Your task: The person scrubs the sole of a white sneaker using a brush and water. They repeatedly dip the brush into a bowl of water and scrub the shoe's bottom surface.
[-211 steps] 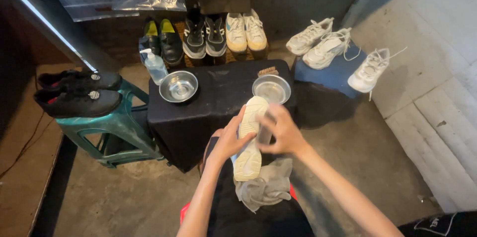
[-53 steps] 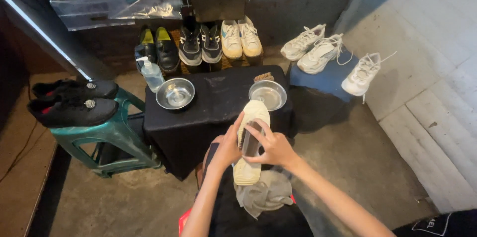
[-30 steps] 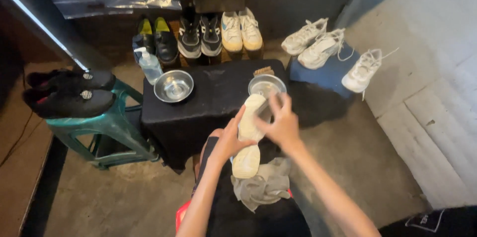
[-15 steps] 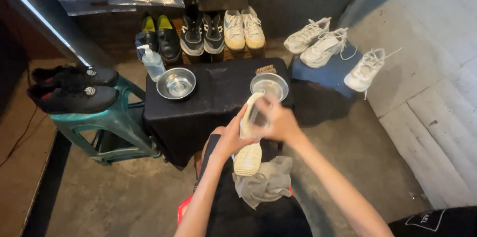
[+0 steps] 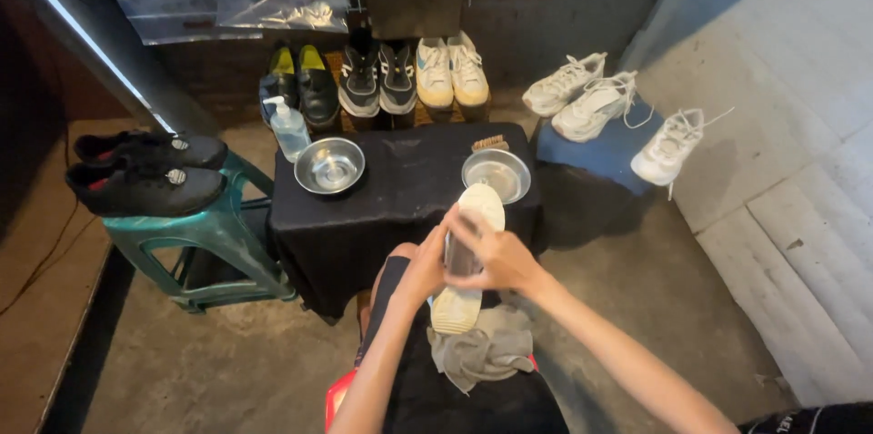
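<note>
Scrubbing step, judging by the pose. Left hand [image 5: 420, 272] gripped the side of the pale cream sneaker [image 5: 466, 257], which lay sole-up over the lap on a crumpled grey cloth [image 5: 482, 352]. Right hand [image 5: 496, 257] was closed on a small dark brush [image 5: 457, 252] pressed to the mid-sole. The black-draped table [image 5: 400, 188] just beyond held two steel bowls: left bowl [image 5: 329, 164], right bowl [image 5: 496, 174], with the shoe's toe near the right one. Next stroke likely needs a firm left-hand brace, with brush pressure kept along the sole.
</note>
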